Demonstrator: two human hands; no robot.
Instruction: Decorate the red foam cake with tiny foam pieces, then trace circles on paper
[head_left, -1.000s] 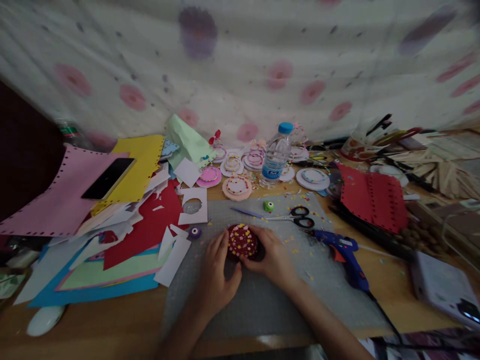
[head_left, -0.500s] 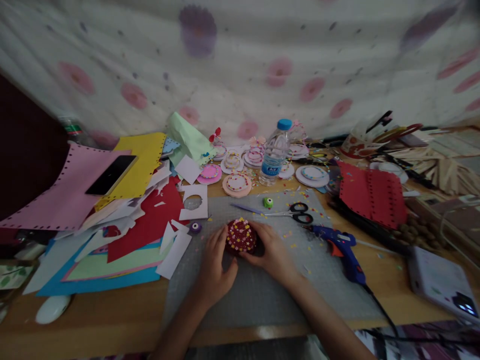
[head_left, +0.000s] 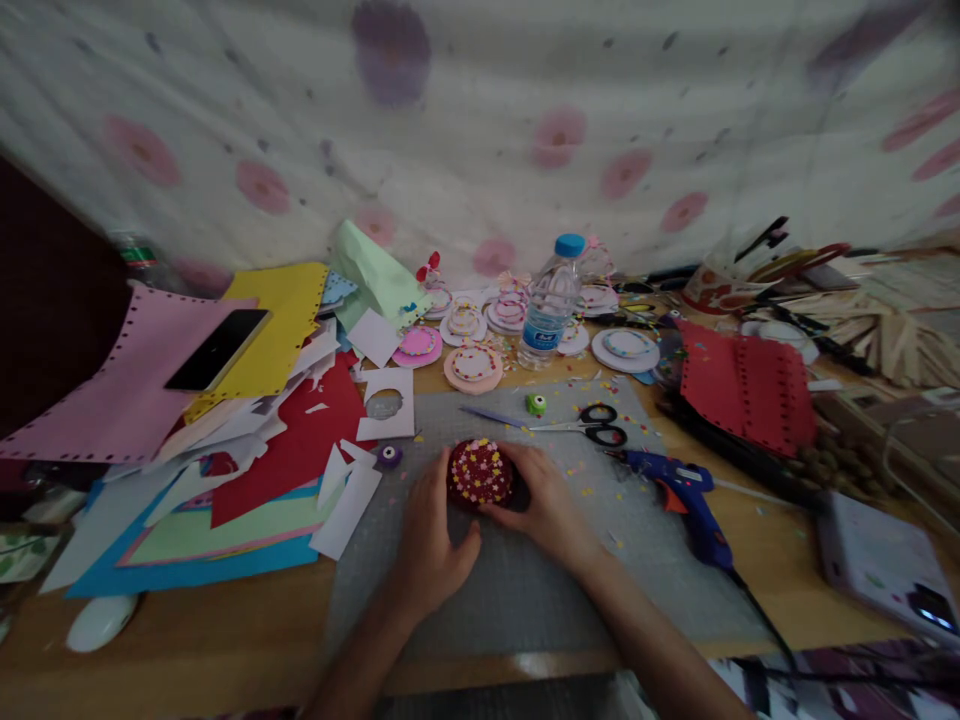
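Note:
A small round dark-red craft piece (head_left: 480, 472), dotted with yellow and pink bits, sits on a grey cutting mat (head_left: 525, 580). My left hand (head_left: 429, 540) cups its left side with fingers curved against it. My right hand (head_left: 546, 505) wraps its right side, thumb at the front edge. Both hands hold the piece down on the mat.
Black-handled scissors (head_left: 596, 425), a green punch (head_left: 535, 404) and a blue glue gun (head_left: 686, 500) lie on the mat's right. A water bottle (head_left: 550, 305) and decorated paper discs (head_left: 474, 366) stand behind. Coloured paper sheets (head_left: 247, 480), with a phone (head_left: 217, 350), pile at left.
My hands stay on the red piece, shifting only slightly. The view has moved a little, so everything sits marginally higher in the picture.

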